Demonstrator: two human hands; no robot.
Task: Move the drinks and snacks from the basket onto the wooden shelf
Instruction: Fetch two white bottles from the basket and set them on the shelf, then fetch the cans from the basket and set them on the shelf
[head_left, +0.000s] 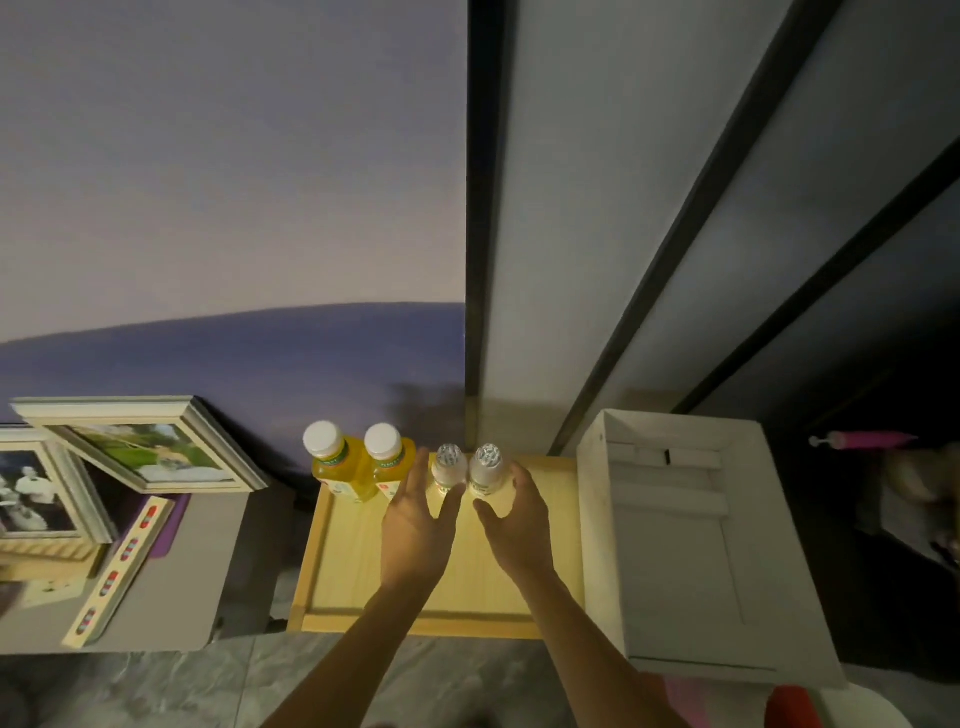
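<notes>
- The left hand (415, 525) curls around one clear bottle (448, 470), and the right hand (519, 519) wraps the other clear bottle (487, 470). Both bottles stand upright on the wooden shelf (353, 566).
- They sit touching, just beside two yellow juice bottles (358, 467) at the back edge; this likely keeps the row tidy and the front free.
- The basket is not in view.

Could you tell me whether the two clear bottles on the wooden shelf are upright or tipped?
Upright: both clear bottles stand on the wooden shelf with caps pointing up, beside the yellow bottles, the left hand and right hand around them.
</notes>
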